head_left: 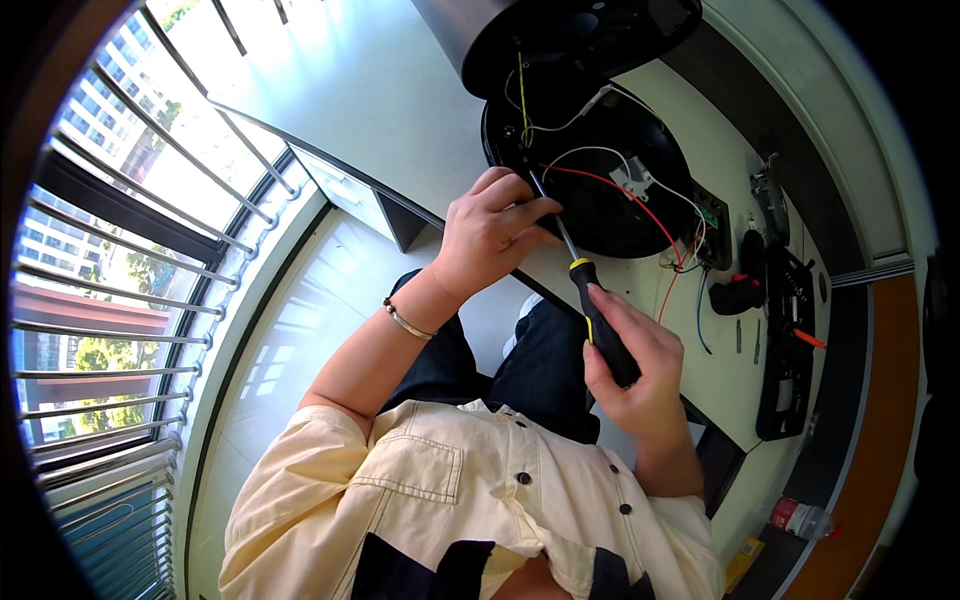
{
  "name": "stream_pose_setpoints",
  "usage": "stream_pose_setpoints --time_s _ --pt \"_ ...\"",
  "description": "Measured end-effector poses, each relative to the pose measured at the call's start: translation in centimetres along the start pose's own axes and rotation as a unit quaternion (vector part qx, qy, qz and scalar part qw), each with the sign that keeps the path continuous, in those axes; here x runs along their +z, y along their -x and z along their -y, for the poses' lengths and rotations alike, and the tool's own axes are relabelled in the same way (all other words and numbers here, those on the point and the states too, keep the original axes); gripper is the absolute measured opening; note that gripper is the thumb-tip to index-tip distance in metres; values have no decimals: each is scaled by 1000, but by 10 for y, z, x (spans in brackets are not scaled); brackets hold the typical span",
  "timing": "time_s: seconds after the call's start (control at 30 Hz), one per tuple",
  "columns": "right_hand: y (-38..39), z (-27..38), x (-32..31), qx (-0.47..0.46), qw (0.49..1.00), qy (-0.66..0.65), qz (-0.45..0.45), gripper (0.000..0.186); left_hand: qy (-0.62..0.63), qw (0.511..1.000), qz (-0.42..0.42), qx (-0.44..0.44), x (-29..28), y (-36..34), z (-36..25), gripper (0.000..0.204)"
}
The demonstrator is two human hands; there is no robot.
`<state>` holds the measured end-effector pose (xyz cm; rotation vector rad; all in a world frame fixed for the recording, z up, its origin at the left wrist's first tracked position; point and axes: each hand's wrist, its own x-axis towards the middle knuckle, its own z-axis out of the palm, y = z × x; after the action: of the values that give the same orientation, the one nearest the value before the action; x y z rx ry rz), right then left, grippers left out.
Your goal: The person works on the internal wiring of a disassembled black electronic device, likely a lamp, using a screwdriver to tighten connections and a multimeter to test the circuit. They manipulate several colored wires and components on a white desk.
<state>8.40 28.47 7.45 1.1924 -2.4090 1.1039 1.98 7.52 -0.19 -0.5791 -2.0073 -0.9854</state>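
Observation:
My right hand (640, 370) is wrapped round the black and yellow handle of a screwdriver (608, 330). Its metal shaft points up and left to the near edge of a black, rounded appliance housing (610, 225), which lies opened with wires inside. The fingers of my left hand (495, 235) are pinched at the shaft near its tip; what the tip meets is too small to make out. A red wire (640, 200), white wires and a yellow-green wire (523, 100) run across the housing. A pale bracket-like part (632, 178) sits among them.
Right of the housing are a green circuit board (712, 225), a black and red power tool (740, 290), small bits (739, 336) and an open black tool case (790, 350) with an orange-handled tool (808, 338). A plastic bottle (800, 518) lies lower right. A barred window is left.

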Motion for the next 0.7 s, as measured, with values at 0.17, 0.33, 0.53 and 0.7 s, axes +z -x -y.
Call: stream_pose_setpoints --time_s 0.17,0.33,0.53,0.7 --pt "-10 8 -14 -85 969 204 107 48 1 1000 2 4 0 0 1 35" --pt "-19 12 -23 -162 919 307 186 39 0 1000 5 2 1 -2 0 35" --pt "-22 10 -25 -209 889 341 224 32 1 1000 3 2 -1 1 -1 35" --pt "-19 8 -22 -178 917 286 213 36 -1 1000 6 1 -6 3 0 35"
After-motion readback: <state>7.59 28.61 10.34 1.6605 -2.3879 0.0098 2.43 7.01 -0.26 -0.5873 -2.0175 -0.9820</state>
